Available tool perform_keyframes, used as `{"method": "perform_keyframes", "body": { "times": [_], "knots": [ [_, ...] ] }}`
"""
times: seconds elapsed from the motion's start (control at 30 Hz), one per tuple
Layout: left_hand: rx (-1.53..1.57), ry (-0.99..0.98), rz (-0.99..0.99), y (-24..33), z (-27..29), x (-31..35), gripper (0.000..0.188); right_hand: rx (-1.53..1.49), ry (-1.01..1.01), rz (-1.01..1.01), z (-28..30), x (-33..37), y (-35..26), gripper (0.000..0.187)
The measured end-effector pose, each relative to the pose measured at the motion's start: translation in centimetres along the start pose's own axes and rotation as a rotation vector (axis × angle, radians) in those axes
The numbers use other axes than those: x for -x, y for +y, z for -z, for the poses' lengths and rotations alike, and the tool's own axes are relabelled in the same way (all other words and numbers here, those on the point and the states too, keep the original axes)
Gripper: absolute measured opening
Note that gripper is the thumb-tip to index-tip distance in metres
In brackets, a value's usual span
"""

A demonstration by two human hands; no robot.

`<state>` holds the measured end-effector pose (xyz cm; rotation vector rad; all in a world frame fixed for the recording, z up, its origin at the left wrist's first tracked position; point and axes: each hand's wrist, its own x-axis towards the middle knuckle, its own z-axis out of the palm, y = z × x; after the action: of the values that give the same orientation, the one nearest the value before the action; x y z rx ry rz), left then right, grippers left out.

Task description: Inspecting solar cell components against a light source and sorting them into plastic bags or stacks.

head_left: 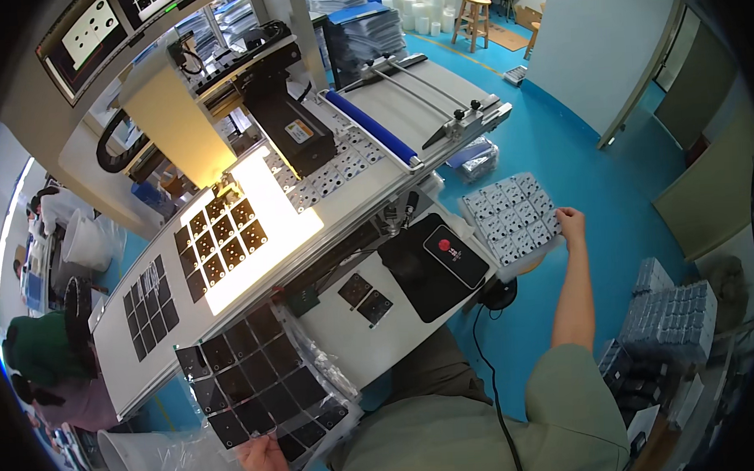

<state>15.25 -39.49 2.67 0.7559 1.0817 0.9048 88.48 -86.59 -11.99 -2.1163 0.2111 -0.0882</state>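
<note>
At the lower left, my left hand (262,461) is closed on the near edge of a clear film sheet of black squares (261,377), which has small holes in its pieces. Loose clear film hangs along that sheet's right side. Over on the right, my right arm is stretched out and my right hand (570,225) pinches the right edge of a sheet of pale grey pieces (511,221) dotted with dark holes. Whether that sheet rests on others beneath cannot be made out. Under the machine's bright light lies another sheet of black pieces (221,235).
The machine bed (138,351) slopes across the left, with a dark machine head (292,125) and a blue roller (372,128) above. A joystick box (445,246) and two black pieces (365,300) lie on the lower shelf. Stacked grey sheets (671,324) stand at right.
</note>
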Motion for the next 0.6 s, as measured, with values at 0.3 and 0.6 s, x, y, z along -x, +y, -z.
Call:
{"method": "perform_keyframes", "body": {
  "times": [0.3, 0.6],
  "knots": [
    [-0.017, 0.050, -0.022, 3.0, -2.8, 2.5, 0.025, -0.012, 0.013, -0.026, -1.1, 0.6, -0.8, 0.021],
    [0.227, -0.116, -0.161, 5.5, 1.3, 2.1, 0.031, 0.419, 0.191, 0.102, -2.1, 0.5, -0.5, 0.037]
  ]
}}
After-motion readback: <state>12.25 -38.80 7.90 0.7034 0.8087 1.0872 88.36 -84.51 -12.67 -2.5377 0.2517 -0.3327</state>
